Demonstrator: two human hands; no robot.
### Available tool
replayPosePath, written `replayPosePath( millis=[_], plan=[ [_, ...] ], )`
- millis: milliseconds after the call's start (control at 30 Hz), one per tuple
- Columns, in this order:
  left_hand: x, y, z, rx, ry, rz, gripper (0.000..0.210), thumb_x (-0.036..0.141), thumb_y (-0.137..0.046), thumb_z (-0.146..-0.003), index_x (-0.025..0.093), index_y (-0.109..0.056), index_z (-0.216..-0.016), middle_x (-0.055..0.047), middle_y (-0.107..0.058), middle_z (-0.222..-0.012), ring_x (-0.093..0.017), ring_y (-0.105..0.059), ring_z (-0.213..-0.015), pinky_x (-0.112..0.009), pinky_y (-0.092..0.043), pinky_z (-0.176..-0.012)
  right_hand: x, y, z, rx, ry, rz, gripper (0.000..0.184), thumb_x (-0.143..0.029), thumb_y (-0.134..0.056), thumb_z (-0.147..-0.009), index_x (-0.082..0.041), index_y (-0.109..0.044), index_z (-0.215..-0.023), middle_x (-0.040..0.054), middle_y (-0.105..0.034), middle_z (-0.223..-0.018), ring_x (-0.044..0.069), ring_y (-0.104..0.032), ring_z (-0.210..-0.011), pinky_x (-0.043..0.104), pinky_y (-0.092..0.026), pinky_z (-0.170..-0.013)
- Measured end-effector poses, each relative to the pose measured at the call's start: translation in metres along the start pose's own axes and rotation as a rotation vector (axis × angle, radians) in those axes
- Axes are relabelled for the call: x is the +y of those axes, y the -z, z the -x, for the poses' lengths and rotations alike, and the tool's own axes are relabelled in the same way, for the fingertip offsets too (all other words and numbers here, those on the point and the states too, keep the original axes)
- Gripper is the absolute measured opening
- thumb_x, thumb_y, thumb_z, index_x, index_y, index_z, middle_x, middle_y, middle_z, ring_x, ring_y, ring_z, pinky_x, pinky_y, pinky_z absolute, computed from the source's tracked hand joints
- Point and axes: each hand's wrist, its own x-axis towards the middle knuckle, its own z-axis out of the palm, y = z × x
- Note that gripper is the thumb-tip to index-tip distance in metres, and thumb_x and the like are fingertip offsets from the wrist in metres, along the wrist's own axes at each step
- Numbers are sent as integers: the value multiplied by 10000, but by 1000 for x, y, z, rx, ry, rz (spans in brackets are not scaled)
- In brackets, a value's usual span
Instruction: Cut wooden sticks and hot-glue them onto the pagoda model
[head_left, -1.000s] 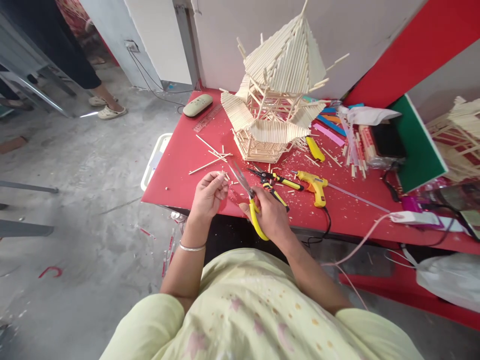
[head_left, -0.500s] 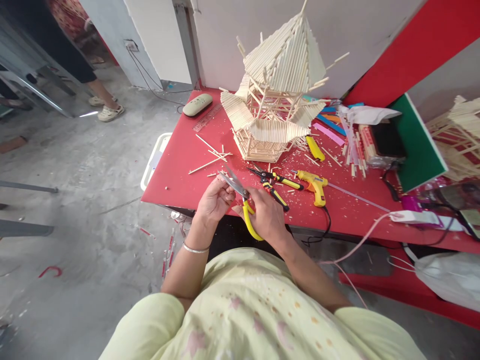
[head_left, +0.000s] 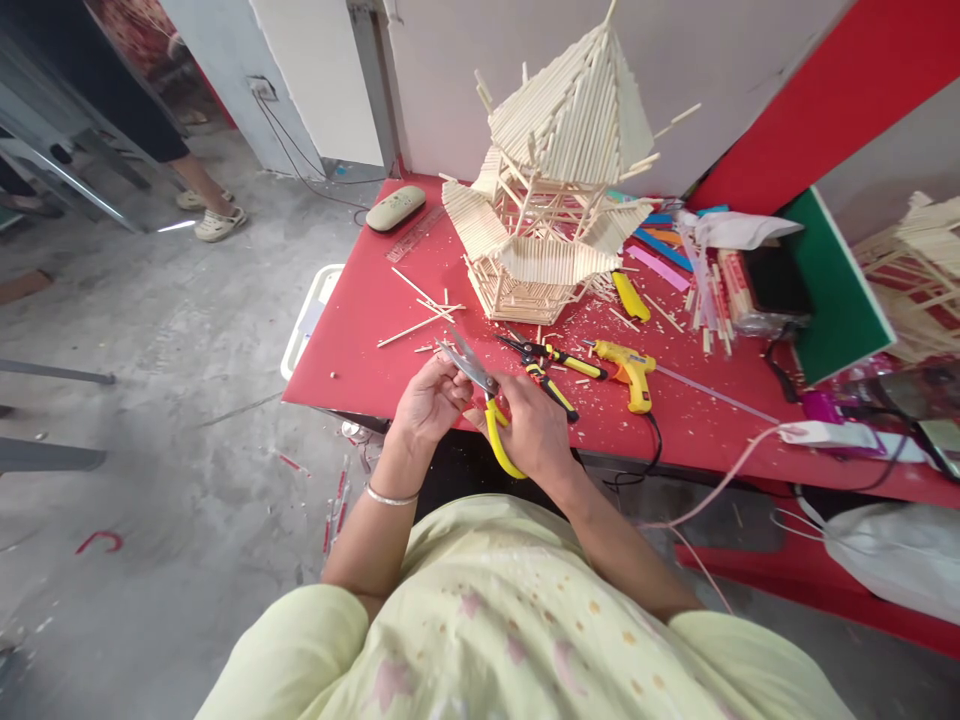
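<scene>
My right hand (head_left: pixel 534 425) grips a pair of scissors (head_left: pixel 501 440) by the yellow handles, their blades parted and pointing up and left. Close beside the blades, my left hand (head_left: pixel 431 402) has its fingers curled into a pinch; whatever sits between the fingertips is too small to make out. Just beyond the hands, several thin wooden sticks (head_left: pixel 420 325) lie crossed on the red table (head_left: pixel 352 340). Further back stands a tiered pagoda model (head_left: pixel 559 190) built of such sticks, with a pointed roof.
Right of my hands lie black-and-yellow pliers (head_left: pixel 551 375) and a yellow glue gun (head_left: pixel 631 372) with its cord. A yellow utility knife (head_left: pixel 630 297) rests by the model. A glasses case (head_left: pixel 396 209) and clear ruler (head_left: pixel 415 235) lie back left. A person's legs (head_left: pixel 191 165) show far left.
</scene>
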Motion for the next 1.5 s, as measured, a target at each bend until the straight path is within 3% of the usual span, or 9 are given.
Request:
replayPosePath(
  millis=[433, 567, 733, 867, 1067, 1233, 1333, 1400, 1500],
  plan=[
    [-3, -6, 4, 62, -21, -28, 216, 227, -751, -806, 156, -564, -725, 21, -544, -608, -47, -507, -506, -150, -428, -481, 2, -6, 0, -24, -39, 44, 469, -546, -554, -972, -239, -589, -1324, 103, -715, -1103, 269, -682, -965, 331, -471, -787],
    [-6, -6, 4, 97, 67, 20, 210, 208, -739, -808, 148, -560, -716, 18, -550, -603, -55, -515, -492, -168, -427, -475, 6, -9, 0, -35, -52, 29, 433, -536, -555, -976, -233, -625, -1277, 106, -736, -1066, 272, -698, -961, 325, -473, -791],
    [-11, -2, 3, 57, 188, 142, 175, 161, -678, -830, 127, -558, -708, 28, -540, -600, -48, -484, -455, -174, -389, -437, 9, -13, 1, -41, -73, 33, 446, -549, -548, -977, -225, -643, -1269, 115, -751, -1045, 257, -710, -941, 304, -466, -781],
    [-12, -4, 2, 62, 217, 200, 123, 126, -617, -879, 107, -595, -759, 10, -577, -632, -44, -499, -462, -169, -412, -446, 9, -13, 4, -60, -131, 54, 462, -582, -525, -979, -214, -674, -1214, 96, -766, -908, 232, -712, -810, 280, -414, -687],
    [-8, -7, 0, 163, 141, 279, 85, 39, -573, -888, 81, -638, -855, -33, -653, -701, -58, -647, -616, -94, -420, -465, 11, -7, 1, -85, -257, 166, 504, -625, -476, -981, -216, -690, -1183, 90, -759, -779, 251, -710, -745, 295, -377, -647],
    [-7, -2, -1, 151, 19, 155, 48, 125, -687, -855, 116, -640, -852, -10, -681, -745, -51, -651, -595, -104, -407, -438, 12, -15, -12, -85, -279, 303, 537, -490, -522, -983, -175, -570, -1415, 147, -762, -1076, 283, -713, -903, 333, -467, -743],
    [-9, -2, -3, 79, -110, 51, 164, 205, -786, -807, 142, -638, -839, 18, -657, -727, -51, -630, -591, -120, -417, -457, 15, -15, -19, -16, -140, 237, 535, -394, -457, -1016, -98, -521, -1457, 187, -709, -1241, 282, -672, -1087, 350, -492, -900],
    [-10, -5, -4, 29, -170, -16, 218, 246, -837, -773, 154, -658, -856, 26, -646, -720, -52, -617, -603, -133, -435, -484, 27, -7, -20, 68, -81, 204, 487, -377, -415, -1034, -122, -567, -1419, 166, -688, -1299, 263, -645, -1145, 350, -476, -970],
    [-13, -11, -5, -15, -191, -86, 280, 246, -887, -718, 159, -710, -917, 19, -664, -748, -53, -618, -633, -145, -461, -526, 65, 20, -13, 201, -212, 274, 413, -364, -412, -1027, -206, -652, -1323, 109, -711, -1240, 245, -653, -1094, 350, -478, -921]
  ],
)
